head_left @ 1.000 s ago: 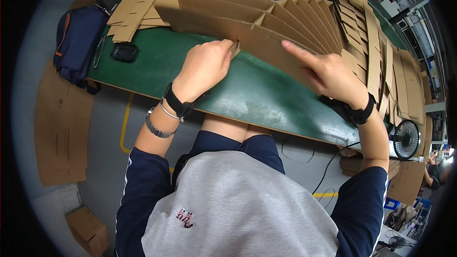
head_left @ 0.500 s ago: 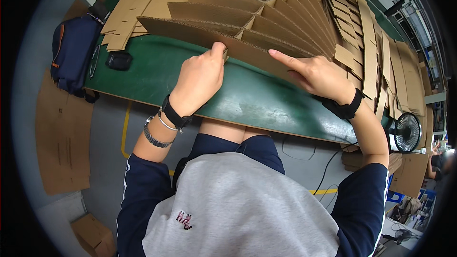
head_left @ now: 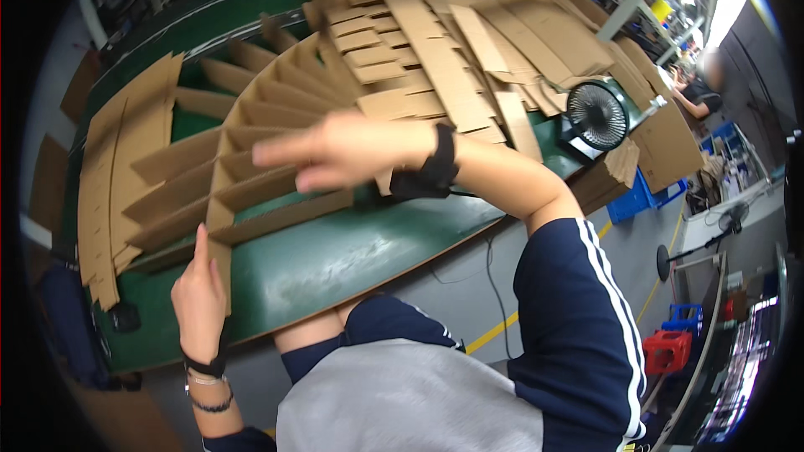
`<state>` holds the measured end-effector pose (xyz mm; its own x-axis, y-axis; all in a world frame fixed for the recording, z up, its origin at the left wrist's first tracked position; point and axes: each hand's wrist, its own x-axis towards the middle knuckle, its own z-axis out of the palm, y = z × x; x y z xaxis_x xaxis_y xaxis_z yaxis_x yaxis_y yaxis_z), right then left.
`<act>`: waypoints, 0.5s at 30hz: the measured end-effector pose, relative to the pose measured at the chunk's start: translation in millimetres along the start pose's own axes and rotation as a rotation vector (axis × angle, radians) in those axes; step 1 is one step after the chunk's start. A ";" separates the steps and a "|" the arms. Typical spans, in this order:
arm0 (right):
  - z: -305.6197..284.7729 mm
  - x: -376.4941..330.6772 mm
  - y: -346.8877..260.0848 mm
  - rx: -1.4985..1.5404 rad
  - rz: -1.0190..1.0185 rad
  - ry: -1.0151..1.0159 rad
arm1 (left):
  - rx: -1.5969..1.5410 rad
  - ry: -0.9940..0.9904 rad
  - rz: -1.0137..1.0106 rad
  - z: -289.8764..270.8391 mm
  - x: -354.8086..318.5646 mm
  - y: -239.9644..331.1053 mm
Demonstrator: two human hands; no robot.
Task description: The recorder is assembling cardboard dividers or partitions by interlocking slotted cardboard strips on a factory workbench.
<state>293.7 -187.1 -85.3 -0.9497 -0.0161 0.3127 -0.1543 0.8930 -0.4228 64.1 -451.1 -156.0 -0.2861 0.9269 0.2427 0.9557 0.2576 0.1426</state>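
An interlocked cardboard divider (head_left: pixel 219 169) stands on the green tabletop, its cross strips fanned out along a curved lengthwise strip. At the near end of that strip is my left hand (head_left: pixel 199 297). Its index finger stretches along the cardboard and the thumb lies against it, with the lower fingers mostly hidden; it seems to grip the strip. My right hand (head_left: pixel 347 151), blurred by motion, hovers over the right half of the divider. Its index finger points left, apart from the thumb, and nothing shows in it.
Flat slotted cardboard sheets (head_left: pixel 113 176) lie left of the divider. Many loose cardboard strips (head_left: pixel 431 59) are heaped behind and to the right. A small black fan (head_left: pixel 597 117) stands on the table's right side. A blue bag (head_left: pixel 67 318) hangs at the left edge.
My view has swung to the right, bringing the fan and strip pile nearer the middle. My right hand has lifted off the near cross strip; my left hand stays by the divider's near end.
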 end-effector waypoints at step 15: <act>-192.5 -404.7 288.7 -0.870 1.814 0.292 | -0.139 0.010 -0.140 -14.4 5.1 -1.7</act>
<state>686.0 163.7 -170.2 0.2476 0.9430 0.2224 0.9611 -0.2680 0.0665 60.0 -450.8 -141.2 -0.4170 0.8817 0.2210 0.8880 0.3432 0.3062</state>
